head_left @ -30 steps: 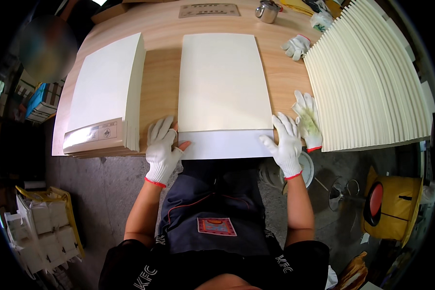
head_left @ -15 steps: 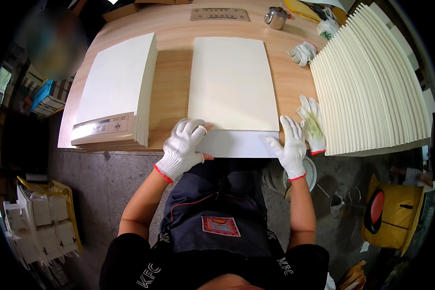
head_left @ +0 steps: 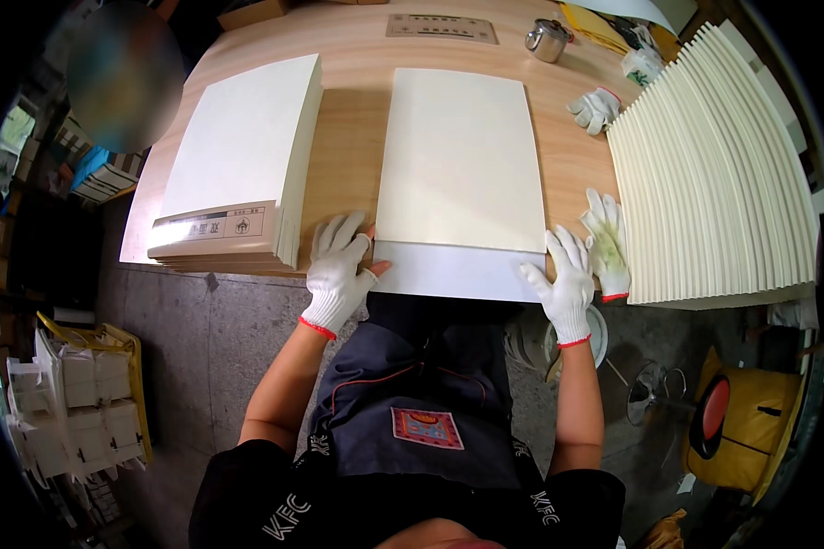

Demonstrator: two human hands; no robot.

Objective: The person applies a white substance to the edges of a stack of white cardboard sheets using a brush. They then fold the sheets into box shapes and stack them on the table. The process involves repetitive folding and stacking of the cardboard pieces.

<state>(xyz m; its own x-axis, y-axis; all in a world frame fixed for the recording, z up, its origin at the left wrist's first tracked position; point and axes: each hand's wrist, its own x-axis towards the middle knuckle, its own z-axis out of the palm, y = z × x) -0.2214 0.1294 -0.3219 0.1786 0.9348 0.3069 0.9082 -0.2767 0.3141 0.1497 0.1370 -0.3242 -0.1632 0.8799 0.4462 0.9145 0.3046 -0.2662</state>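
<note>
A large cream board [head_left: 462, 160] lies on the table before me, with a pale bluish-white strip [head_left: 458, 271] along its near edge. My left hand [head_left: 339, 259], in a white knit glove with bare thumb and finger tips, rests at the strip's left end. Its fingers are stretched out and its thumb touches the corner. On the opposite side my right hand [head_left: 566, 279], gloved too, lies with fingers spread along the right edge, its thumb over the strip's end. Neither hand grips anything that I can see.
Left stands a stack of white boards [head_left: 238, 137] with a brown printed band [head_left: 215, 229]. A tall row of cream boards [head_left: 714, 174] fills the right. Loose gloves [head_left: 607, 240] lie beside my right hand; a metal mug [head_left: 547, 40] stands farther back.
My left hand has slid outward, off the top of the strip to its left end, and its fingers have straightened. My right hand stays by the right edge. The whole view has shifted slightly.
</note>
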